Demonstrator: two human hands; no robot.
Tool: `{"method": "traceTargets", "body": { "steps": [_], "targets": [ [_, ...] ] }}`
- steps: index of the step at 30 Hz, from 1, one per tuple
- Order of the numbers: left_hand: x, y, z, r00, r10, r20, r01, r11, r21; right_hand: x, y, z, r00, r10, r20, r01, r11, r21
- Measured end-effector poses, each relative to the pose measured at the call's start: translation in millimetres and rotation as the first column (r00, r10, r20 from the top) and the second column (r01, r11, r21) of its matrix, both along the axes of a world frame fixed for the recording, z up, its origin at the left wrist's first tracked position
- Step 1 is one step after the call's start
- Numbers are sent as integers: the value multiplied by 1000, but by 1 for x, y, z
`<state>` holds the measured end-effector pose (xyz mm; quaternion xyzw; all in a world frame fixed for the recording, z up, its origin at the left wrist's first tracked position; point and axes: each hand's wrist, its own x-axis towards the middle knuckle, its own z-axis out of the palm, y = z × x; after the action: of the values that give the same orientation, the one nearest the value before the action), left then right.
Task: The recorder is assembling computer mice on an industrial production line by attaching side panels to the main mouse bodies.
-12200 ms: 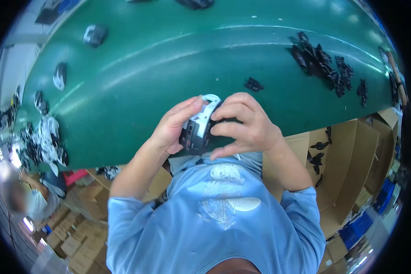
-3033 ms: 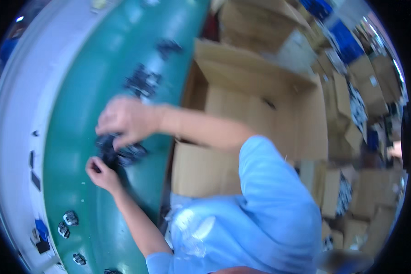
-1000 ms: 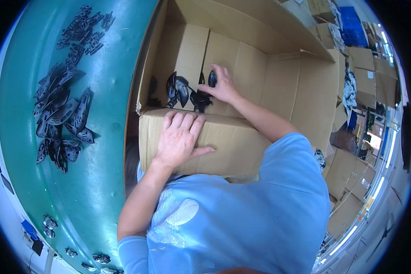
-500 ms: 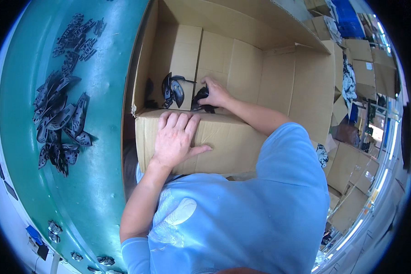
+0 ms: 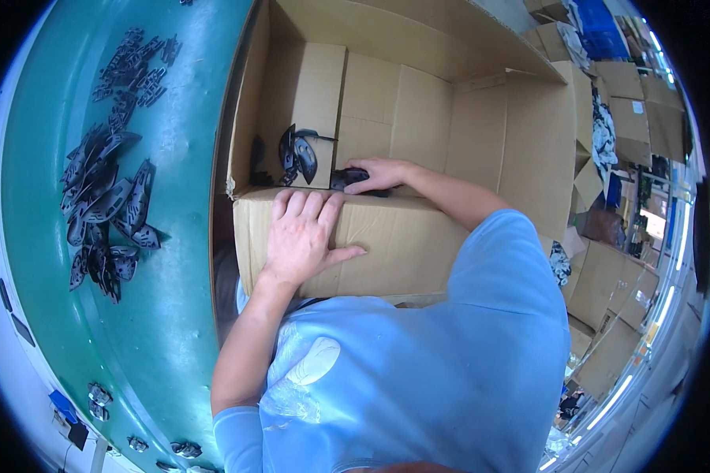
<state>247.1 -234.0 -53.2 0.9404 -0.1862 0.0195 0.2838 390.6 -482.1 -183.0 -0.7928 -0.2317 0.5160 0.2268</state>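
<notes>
A large open cardboard box lies in front of me. My left hand lies flat over its near wall, fingers hooked over the top edge and thumb stretched to the right; it holds nothing. Inside, low behind that wall, my right hand has its fingers closed round a black plastic part. The near wall hides the lower side of that part. Just left of it, a few curved black plastic pieces rest on the box's bottom.
Along my left runs a green work surface. On it lie a pile of curved, slotted black plastic parts and a heap of smaller black pieces. More small dark parts sit at its near end. Stacked cardboard boxes stand at right.
My right hand has turned flatter and sunk lower behind the near wall, with the black part in it. My left hand stays on the box wall.
</notes>
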Motion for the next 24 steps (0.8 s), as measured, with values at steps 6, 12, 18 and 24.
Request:
{"method": "traceTargets", "body": {
  "steps": [6, 12, 18, 24],
  "targets": [
    [0, -1, -1, 1000, -10, -29, 11, 1000, 17, 5, -19, -14, 986, -114, -120, 116, 993, 8],
    [-3, 6, -14, 998, -27, -48, 26, 1000, -12, 30, -58, 4, 972, -235, 24, 233, 970, 67],
    [-13, 11, -13, 968, 6, 253, 64, 961, -270, 58, 5, 146, 883, -466, -63, 467, 855, 224],
    [-54, 120, 61, 590, 605, 535, -535, 789, -303, 34, 195, 245, 779, -30, 626, -481, 611, 629]
  ]
}}
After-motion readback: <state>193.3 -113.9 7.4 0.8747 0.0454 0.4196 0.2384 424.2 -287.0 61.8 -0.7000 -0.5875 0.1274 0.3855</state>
